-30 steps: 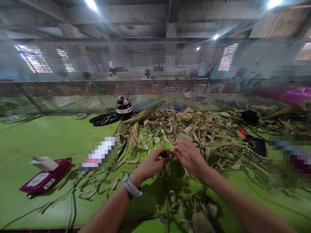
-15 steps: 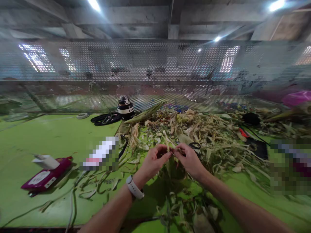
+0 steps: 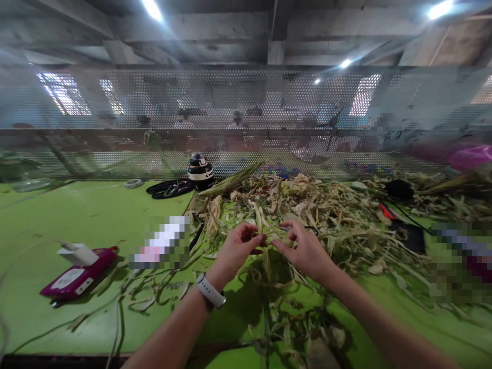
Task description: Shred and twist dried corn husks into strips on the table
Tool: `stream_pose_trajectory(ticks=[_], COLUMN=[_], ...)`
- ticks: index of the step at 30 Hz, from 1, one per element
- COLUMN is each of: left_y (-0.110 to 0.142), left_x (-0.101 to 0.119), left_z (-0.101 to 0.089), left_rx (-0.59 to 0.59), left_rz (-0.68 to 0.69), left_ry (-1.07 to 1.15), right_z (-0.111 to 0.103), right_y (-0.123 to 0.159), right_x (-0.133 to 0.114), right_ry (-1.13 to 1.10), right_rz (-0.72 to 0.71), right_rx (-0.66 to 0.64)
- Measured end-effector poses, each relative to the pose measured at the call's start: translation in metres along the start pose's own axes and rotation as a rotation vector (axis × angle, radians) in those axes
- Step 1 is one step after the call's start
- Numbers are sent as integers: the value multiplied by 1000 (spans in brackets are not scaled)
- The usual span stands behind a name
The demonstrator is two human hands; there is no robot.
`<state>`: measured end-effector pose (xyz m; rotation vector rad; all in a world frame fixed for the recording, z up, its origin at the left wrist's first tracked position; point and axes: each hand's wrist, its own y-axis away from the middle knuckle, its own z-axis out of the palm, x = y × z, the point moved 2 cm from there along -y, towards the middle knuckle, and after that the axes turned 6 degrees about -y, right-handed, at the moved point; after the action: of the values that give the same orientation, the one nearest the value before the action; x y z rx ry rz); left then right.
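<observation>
My left hand (image 3: pixel 236 251), with a white watch (image 3: pixel 210 291) on the wrist, is closed in a pinch on a pale green corn husk strip (image 3: pixel 266 259). Parts of the strip rise above the fingers and hang below them. Just to the right, my right hand (image 3: pixel 303 251) has its thumb and forefinger apart, close to the husk. Whether a thin strand touches its fingertips is hard to make out. Behind its knuckles, a black loop (image 3: pixel 312 229) shows in part; the rest is hidden. A large heap of dried husks (image 3: pixel 326 205) lies beyond both hands.
On the green table (image 3: pixel 92 210) at left are a purple power strip (image 3: pixel 75 282) with a white plug (image 3: pixel 79 254), and a blurred-out phone-like object (image 3: pixel 163 243). A black jar (image 3: pixel 200 173) and coiled black cable (image 3: pixel 169 188) stand farther back. A perforated screen (image 3: pixel 246 102) spans the far edge.
My right hand has moved slightly right, away from the left, and its thumb and forefinger have spread. The left hand keeps its pinch on the husk strip. The view has shifted slightly.
</observation>
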<state>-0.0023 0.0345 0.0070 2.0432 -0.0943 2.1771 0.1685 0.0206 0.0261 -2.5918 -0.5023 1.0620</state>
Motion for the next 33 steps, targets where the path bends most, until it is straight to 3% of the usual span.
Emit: stream_pose_trajectory(ticks=[6,13,16,21,27,33], left_y=[1,4,1,-5,-1,0], left_x=[-1,1,-2,-5,-2,3], left_z=[2,6,4,-4,2,-1], left_rx=[32,-43,-25,42,-61,-47], left_rz=[50,89,136,141,31,212], left_ry=[-16,-55,-150,-177,-34,-297], right_z=[10,23,24,17,24,22], right_y=[10,10,11,13,19,20], right_x=[-16,-11,-12,-17,-18,-20], right_ry=[97,-91,-113,98,340,368], right_rz=[-178,-80,-126,-338,-458,-483], right_rx=[-52,-141,-153,-131,-189,-201])
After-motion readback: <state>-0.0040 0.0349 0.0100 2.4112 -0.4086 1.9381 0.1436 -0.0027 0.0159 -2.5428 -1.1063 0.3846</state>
